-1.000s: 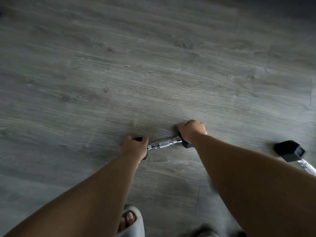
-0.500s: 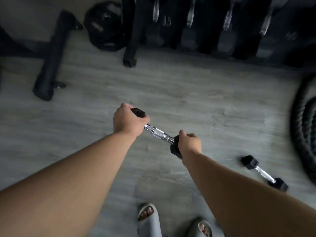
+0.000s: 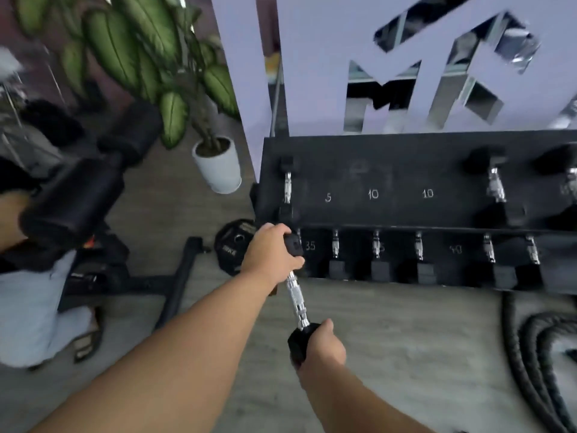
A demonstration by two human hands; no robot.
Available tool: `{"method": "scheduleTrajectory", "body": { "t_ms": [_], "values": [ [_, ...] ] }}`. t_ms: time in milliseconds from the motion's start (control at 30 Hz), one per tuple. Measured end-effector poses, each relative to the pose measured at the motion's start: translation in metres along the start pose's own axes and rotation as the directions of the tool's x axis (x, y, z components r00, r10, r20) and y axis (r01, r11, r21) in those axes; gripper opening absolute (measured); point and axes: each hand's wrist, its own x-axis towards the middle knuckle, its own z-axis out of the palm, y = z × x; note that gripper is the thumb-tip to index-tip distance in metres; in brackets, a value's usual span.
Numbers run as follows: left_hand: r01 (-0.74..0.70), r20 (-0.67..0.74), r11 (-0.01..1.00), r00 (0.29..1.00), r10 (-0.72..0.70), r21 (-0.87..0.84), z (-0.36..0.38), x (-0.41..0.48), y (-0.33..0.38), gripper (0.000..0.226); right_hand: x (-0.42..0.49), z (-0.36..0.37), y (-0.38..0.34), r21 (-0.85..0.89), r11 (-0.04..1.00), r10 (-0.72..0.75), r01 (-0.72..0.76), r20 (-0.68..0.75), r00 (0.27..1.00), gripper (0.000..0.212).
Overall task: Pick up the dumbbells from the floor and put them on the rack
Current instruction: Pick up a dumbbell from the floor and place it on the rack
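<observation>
Both hands grip one dumbbell (image 3: pixel 296 300) by its black heads: the left hand (image 3: pixel 270 250) wraps the far head, the right hand (image 3: pixel 321 345) the near one. Half a second ago the bar hung low over bare floor; now it is raised in front of the rack (image 3: pixel 406 182), its far head just below the rack's top shelf, where another dumbbell (image 3: pixel 287 189) lies

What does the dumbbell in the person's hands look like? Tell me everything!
The dumbbell is small, with a shiny ridged metal handle and two black ends that look rubbery. It is off the floor, tilted, pointing toward the rack. The left hand wraps its far end; the right hand grips its near end. The handle between them is bare.
</observation>
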Motion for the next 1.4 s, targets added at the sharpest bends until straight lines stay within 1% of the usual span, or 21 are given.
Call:
{"method": "scheduleTrajectory", "body": {
  "t_ms": [67, 200, 267, 333, 400, 467, 567, 667, 733, 833, 900, 967, 1067, 1167, 1267, 1300, 1400],
  "values": [
    [-0.054, 0.012, 0.999, 0.998, 0.054, 0.006, -0.02, 0.029, 0.019, 0.06, -0.007, 0.018, -0.028, 0.044, 0.999, 0.0, 0.001, -0.011, 1.0, 0.044],
    [-0.104, 0.057, 0.994, 0.993, 0.102, 0.044, -0.037, 0.093, 0.05, 0.065, -0.006, 0.047, -0.088, 0.105, 0.993, -0.056, 0.057, -0.008, 0.998, 0.06],
    [-0.122, 0.06, 0.992, 0.991, 0.119, 0.042, -0.036, 0.129, 0.059, 0.067, 0.001, 0.059, -0.115, 0.113, 0.987, -0.121, 0.116, 0.035, 0.992, 0.069],
    [-0.142, 0.067, 0.989, 0.988, 0.139, 0.046, -0.032, 0.167, 0.069, 0.067, 0.018, 0.071, -0.138, 0.074, 0.98, -0.191, 0.184, 0.103, 0.976, 0.072],
    [-0.16, 0.084, 0.986, 0.984, 0.156, 0.055, -0.025, 0.202, 0.075, 0.068, 0.034, 0.082, -0.159, -0.016, 0.959, -0.278, 0.282, 0.119, 0.953, 0.067],
    [-0.172, 0.106, 0.984, 0.98, 0.166, 0.053, -0.02, 0.236, 0.081, 0.068, 0.051, 0.094, -0.182, -0.11, 0.931, -0.337, 0.348, 0.108, 0.935, 0.066],
    [-0.213, 0.167, 0.974, 0.966, 0.198, 0.075, -0.004, 0.285, 0.087, 0.067, 0.074, 0.116, -0.217, -0.21, 0.9, -0.373, 0.383, 0.085, 0.924, 0.065],
    [-0.265, 0.223, 0.958, 0.946, 0.235, 0.112, 0.012, 0.336, 0.087, 0.067, 0.099, 0.143, -0.246, -0.27, 0.876, -0.392, 0.399, 0.08, 0.916, 0.054],
    [-0.323, 0.255, 0.932, 0.927, 0.276, 0.165, 0.024, 0.373, 0.083, 0.068, 0.116, 0.167, -0.264, -0.323, 0.855, -0.409, 0.407, 0.065, 0.91, 0.044],
    [-0.384, 0.304, 0.899, 0.9, 0.313, 0.212, 0.044, 0.427, 0.075, 0.069, 0.147, 0.203, -0.292, -0.429, 0.81, -0.421, 0.4, 0.051, 0.906, 0.034],
    [-0.391, 0.338, 0.895, 0.89, 0.307, 0.216, 0.057, 0.457, 0.067, 0.07, 0.17, 0.221, -0.306, -0.505, 0.769, -0.419, 0.393, 0.067, 0.906, 0.032],
    [-0.396, 0.371, 0.895, 0.878, 0.303, 0.207, 0.073, 0.482, 0.06, 0.069, 0.193, 0.233, -0.317, -0.552, 0.745, -0.419, 0.375, 0.049, 0.906, 0.03],
    [-0.394, 0.424, 0.901, 0.858, 0.29, 0.18, 0.102, 0.509, 0.047, 0.069, 0.224, 0.245, -0.326, -0.617, 0.717, -0.403, 0.324, 0.012, 0.915, 0.031],
    [-0.412, 0.479, 0.9, 0.824, 0.301, 0.143, 0.13, 0.525, 0.038, 0.069, 0.248, 0.25, -0.325, -0.627, 0.735, -0.374, 0.256, -0.06, 0.926, 0.03],
    [-0.441, 0.517, 0.891, 0.791, 0.328, 0.11, 0.154, 0.535, 0.034, 0.069, 0.267, 0.253, -0.322, -0.648, 0.734, -0.357, 0.205, -0.112, 0.927, 0.034],
    [-0.447, 0.526, 0.889, 0.783, 0.332, 0.104, 0.16, 0.536, 0.032, 0.069, 0.273, 0.253, -0.321, -0.662, 0.725, -0.353, 0.187, -0.124, 0.927, 0.036],
    [-0.45, 0.555, 0.888, 0.765, 0.327, 0.097, 0.171, 0.535, 0.026, 0.068, 0.285, 0.252, -0.314, -0.741, 0.658, -0.351, 0.136, -0.142, 0.926, 0.043]
  ]
}}
